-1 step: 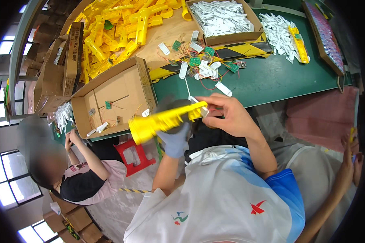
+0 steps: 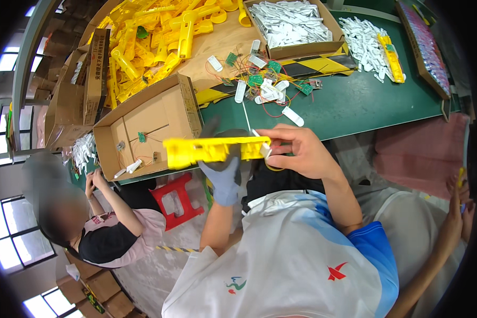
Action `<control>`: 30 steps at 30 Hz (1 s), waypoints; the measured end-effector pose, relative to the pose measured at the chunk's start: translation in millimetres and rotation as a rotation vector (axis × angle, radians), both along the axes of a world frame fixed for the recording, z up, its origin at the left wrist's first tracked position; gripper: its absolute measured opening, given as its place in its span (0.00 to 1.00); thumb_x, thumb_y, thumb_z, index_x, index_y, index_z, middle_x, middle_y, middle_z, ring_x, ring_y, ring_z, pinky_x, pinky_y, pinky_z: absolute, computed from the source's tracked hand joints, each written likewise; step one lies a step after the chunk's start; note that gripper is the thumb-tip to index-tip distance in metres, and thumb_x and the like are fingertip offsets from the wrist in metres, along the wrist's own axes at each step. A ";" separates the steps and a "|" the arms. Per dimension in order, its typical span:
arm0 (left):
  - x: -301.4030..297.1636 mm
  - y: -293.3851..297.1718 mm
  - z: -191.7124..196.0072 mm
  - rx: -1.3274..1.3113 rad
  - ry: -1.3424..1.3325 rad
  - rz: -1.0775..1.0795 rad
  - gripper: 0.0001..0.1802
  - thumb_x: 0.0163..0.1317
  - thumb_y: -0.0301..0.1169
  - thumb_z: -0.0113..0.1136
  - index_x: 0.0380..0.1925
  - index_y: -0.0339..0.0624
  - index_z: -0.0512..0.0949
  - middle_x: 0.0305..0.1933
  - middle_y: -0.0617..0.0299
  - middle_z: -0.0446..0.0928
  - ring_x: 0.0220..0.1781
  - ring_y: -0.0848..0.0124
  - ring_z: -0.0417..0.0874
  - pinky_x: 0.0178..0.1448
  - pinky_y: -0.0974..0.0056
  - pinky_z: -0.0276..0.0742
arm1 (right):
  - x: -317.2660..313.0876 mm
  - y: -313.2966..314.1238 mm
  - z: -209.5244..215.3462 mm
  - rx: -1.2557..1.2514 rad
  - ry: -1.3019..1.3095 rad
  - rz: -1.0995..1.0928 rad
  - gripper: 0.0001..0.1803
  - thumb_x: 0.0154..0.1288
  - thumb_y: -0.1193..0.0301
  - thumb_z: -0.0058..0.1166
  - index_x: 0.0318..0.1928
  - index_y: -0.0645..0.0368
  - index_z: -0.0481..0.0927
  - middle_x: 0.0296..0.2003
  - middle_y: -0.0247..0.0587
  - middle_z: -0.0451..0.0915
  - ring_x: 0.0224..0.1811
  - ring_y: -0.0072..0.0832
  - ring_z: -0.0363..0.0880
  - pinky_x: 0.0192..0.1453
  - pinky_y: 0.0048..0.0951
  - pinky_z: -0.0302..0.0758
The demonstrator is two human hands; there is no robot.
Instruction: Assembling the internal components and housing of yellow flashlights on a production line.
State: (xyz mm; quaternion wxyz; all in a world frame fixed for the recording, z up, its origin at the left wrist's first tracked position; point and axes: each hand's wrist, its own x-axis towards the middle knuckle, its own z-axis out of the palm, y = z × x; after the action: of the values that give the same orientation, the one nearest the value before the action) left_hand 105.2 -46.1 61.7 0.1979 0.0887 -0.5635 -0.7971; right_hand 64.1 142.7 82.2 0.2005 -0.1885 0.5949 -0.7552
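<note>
My left hand [image 2: 223, 177], in a grey and dark glove, is closed around a long yellow plastic housing [image 2: 193, 152], held level in front of me near the table's edge. At the housing's right end, my bare right hand [image 2: 306, 153] pinches a small white plastic piece [image 2: 266, 150] between thumb and fingers. The piece touches the housing's end; whether it sits inside cannot be made out. Just beyond my hands, green circuit boards [image 2: 255, 80] with thin red wires lie among loose white plastic parts [image 2: 292, 116].
An open cardboard box [image 2: 159, 108] with a few parts stands left. Yellow housings [image 2: 143, 53] are heaped behind it. A box of white parts [image 2: 297, 50] stands at the back, a white pile [image 2: 363, 45] right of it. Co-workers sit on both sides; a red stool [image 2: 179, 201] is at left.
The yellow housing has swung from a slant to level, its left end rising. My left hand moved slightly with it; the right hand stays at the housing's end.
</note>
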 end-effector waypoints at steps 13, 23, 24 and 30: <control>-6.0 21.9 4.7 -0.237 0.066 0.002 0.40 0.47 0.25 0.73 0.61 0.38 0.65 0.58 0.53 0.74 0.54 0.64 0.78 0.59 0.61 0.73 | 0.5 -13.5 -13.2 -0.234 -0.113 -0.249 0.21 0.65 0.85 0.50 0.59 0.72 0.72 0.53 0.48 0.78 0.54 0.26 0.78 0.60 0.26 0.75; -2.1 19.8 -36.7 -0.339 -0.126 0.041 0.35 0.50 0.16 0.64 0.60 0.38 0.64 0.59 0.54 0.70 0.61 0.64 0.72 0.64 0.59 0.69 | 1.4 -22.6 -16.3 -0.191 -0.089 -0.347 0.18 0.66 0.82 0.53 0.56 0.68 0.75 0.47 0.45 0.81 0.49 0.21 0.80 0.55 0.22 0.78; -3.9 18.5 -39.1 -0.341 -0.126 0.039 0.35 0.50 0.16 0.64 0.60 0.38 0.64 0.59 0.54 0.70 0.61 0.64 0.72 0.64 0.59 0.69 | -0.7 -21.6 -16.4 -0.190 -0.117 -0.341 0.17 0.66 0.81 0.54 0.55 0.68 0.76 0.46 0.45 0.82 0.48 0.21 0.80 0.53 0.21 0.78; -29.5 25.9 -9.9 -0.107 -0.139 0.163 0.37 0.46 0.15 0.70 0.59 0.32 0.66 0.55 0.54 0.73 0.53 0.66 0.76 0.58 0.62 0.75 | -0.7 -22.6 -18.5 -0.098 -0.122 -0.370 0.15 0.65 0.80 0.56 0.52 0.67 0.77 0.41 0.43 0.84 0.42 0.20 0.82 0.48 0.19 0.79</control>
State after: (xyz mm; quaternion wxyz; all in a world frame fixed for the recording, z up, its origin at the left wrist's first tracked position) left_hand 75.7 -20.2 51.8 0.2267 0.1786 -0.6086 -0.7391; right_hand 63.4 120.1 63.7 0.0846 -0.0394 0.5685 -0.8174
